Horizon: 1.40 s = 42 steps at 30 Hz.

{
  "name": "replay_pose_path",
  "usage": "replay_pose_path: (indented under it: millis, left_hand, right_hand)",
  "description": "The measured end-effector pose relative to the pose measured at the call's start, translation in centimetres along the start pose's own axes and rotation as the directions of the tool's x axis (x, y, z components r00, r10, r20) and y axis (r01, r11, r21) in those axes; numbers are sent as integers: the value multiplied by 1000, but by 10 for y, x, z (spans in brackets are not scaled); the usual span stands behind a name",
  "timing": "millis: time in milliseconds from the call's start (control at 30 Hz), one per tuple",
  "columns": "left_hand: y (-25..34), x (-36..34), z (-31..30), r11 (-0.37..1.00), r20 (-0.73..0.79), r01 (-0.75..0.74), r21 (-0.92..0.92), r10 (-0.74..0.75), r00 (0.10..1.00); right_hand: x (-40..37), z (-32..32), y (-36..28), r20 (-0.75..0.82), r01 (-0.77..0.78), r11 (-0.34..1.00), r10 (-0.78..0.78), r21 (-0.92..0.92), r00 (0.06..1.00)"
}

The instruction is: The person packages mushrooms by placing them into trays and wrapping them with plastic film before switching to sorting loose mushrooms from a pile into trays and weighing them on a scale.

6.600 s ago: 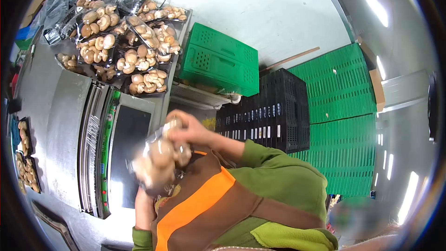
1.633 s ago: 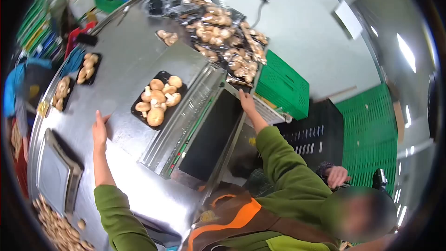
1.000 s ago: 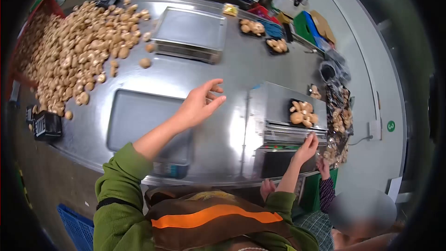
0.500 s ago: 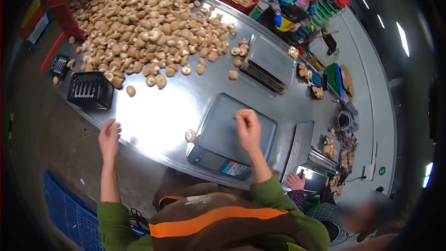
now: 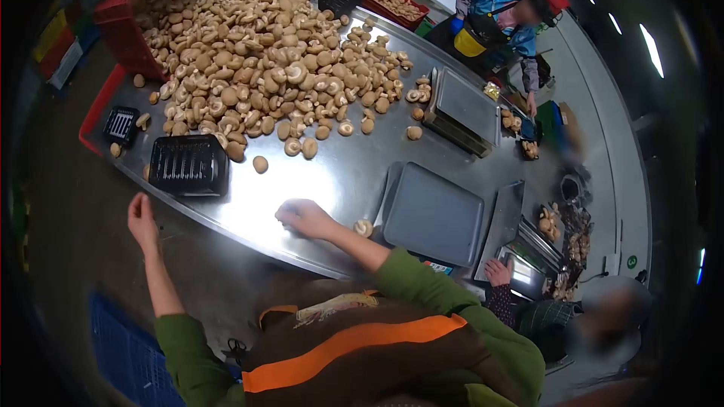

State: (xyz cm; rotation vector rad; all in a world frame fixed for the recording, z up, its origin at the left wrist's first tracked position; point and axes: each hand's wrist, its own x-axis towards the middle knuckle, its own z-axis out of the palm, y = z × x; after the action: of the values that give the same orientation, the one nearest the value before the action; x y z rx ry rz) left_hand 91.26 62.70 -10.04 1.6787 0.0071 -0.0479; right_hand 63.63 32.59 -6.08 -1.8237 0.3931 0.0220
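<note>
My left hand [image 5: 143, 222] hangs off the table's front edge, just below an upturned black plastic tray [image 5: 188, 166]. Its fingers are loosely bent, with nothing seen in them. Over the bright bare metal, my right hand [image 5: 305, 220] points left with its fingers bent down; the fingertips are partly hidden. A single shiitake mushroom [image 5: 363, 227] lies by my right wrist, beside a scale with a grey platform [image 5: 432, 213] that bears nothing. Another loose mushroom [image 5: 260, 164] sits right of the black tray. My right sleeve covers part of the scale's keypad.
A large mushroom heap [image 5: 264, 60] spills from a tipped red crate [image 5: 124, 38]. Smaller black trays [image 5: 121, 124] lie about. A second scale [image 5: 467, 105] stands across the table. One co-worker [image 5: 501, 19] stands at the back; another's hand [image 5: 498, 273] is at the right.
My right hand has moved left from above the scale to the bare metal. My left hand has shifted slightly left and down. The view has turned, and the far co-worker now reaches to the trays.
</note>
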Motion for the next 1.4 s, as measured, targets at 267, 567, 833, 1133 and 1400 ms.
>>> replay_pose_path:
  millis: [267,567,833,1133,1400]
  left_hand:
    - [6,146,75,974,662,169,153,-228,714]
    - [-17,75,72,987,641,-8,160,-98,762]
    - [10,92,82,971,665,110,211,-225,712]
    - [1,108,81,959,744,-87,269,-150,651]
    - [17,109,87,942,795,-269,200,5,606]
  right_hand:
    - [172,97,-29,-420,-158,984,178,80,890]
    - [143,113,-50,-707,-420,905,339,65,621]
    - [160,110,-60,-788,-354,934,189,-39,586]
    - [156,108,-70,-799,-411,905,162,-114,580]
    - [158,102,-76,-748,-488,821,117,-297,653]
